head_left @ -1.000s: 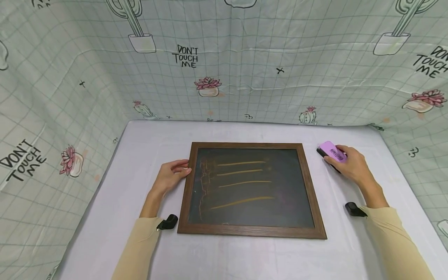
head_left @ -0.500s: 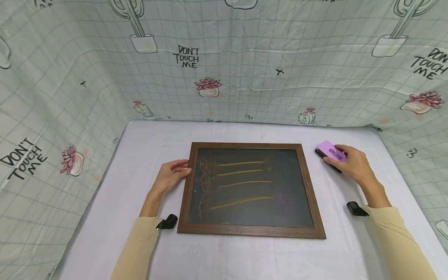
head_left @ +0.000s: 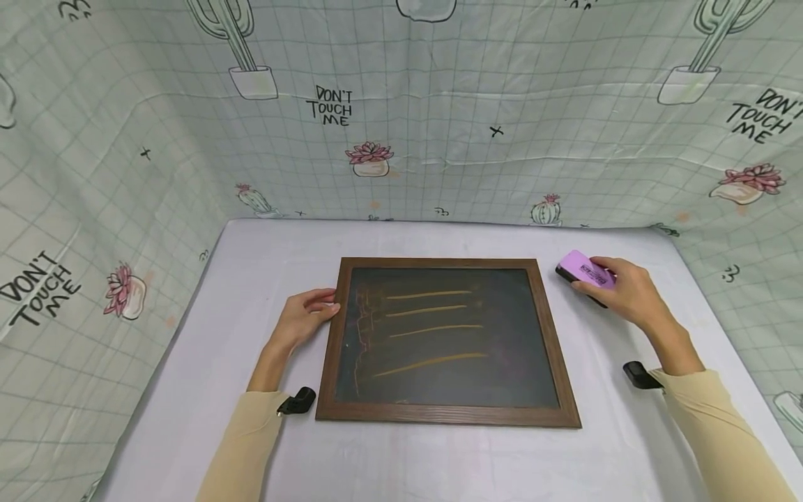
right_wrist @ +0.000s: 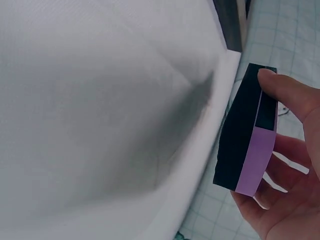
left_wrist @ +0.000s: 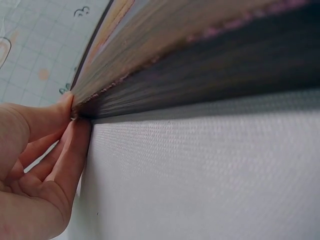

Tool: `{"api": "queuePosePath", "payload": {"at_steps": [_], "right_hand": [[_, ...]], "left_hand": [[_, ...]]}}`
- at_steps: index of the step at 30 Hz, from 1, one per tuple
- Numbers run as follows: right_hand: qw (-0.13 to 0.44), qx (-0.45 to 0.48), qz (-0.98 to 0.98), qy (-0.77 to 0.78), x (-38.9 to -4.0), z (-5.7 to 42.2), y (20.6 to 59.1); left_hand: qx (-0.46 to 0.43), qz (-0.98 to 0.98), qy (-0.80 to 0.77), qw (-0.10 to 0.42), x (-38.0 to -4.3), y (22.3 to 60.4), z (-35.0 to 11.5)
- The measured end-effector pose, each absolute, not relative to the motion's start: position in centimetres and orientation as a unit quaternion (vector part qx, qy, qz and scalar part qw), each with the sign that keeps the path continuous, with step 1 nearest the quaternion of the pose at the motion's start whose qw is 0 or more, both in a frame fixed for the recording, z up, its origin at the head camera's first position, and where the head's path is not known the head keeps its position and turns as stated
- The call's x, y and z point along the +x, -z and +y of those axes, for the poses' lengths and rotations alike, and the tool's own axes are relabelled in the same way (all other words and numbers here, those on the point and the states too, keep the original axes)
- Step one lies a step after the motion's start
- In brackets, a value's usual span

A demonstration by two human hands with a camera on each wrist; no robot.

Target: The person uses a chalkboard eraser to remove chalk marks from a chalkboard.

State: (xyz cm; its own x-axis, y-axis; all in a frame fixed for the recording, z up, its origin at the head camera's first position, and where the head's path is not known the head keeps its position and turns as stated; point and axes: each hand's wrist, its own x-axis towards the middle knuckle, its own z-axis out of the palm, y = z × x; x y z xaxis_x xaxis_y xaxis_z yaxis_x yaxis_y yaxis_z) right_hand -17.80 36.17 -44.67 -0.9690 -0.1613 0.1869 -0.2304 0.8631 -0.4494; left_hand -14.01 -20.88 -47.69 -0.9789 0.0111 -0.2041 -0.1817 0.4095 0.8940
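A chalkboard [head_left: 508, 314] in a brown wooden frame lies on the white table, with several yellow chalk lines and faint reddish-brown scribbles at its left side. My left hand [head_left: 302, 321] pinches the frame's left edge; in the left wrist view, the thumb [left_wrist: 47, 117] lies on the frame [left_wrist: 135, 55] and the other fingers sit at its side. To the right of the board, my right hand [head_left: 630, 293] grips a purple eraser [head_left: 583, 268] with a black felt base. In the right wrist view the eraser [right_wrist: 255, 155] is held above the table, its shadow on the cloth.
White cloth covers the table [head_left: 439, 464]. A grid-patterned curtain [head_left: 433, 104] with cactus drawings hangs behind and along both sides. Each wrist carries a small black camera, one by the left sleeve [head_left: 245, 446] and one by the right sleeve [head_left: 721, 432].
My right hand has shifted slightly left with the eraser, closer to the board's right edge. The left hand keeps its hold on the frame, and the board stays in place.
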Motion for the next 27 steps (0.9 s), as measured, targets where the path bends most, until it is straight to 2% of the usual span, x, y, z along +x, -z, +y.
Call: {"api": "queuePosePath", "payload": {"at_steps": [6,15,27], "right_hand": [[0.081,0.134,-0.96,-0.233,-17.9,35.3,44.0],[0.051,0.154,-0.96,-0.229,-18.0,33.6,43.1],[0.052,0.196,-0.951,-0.233,-18.1,31.6,43.1]], "left_hand": [[-0.05,0.836,-0.539,0.088,-14.0,47.7,-20.8],[-0.051,0.834,-0.543,0.089,-13.9,47.7,-20.9],[-0.043,0.835,-0.543,0.082,-14.0,47.9,-21.0]]}}
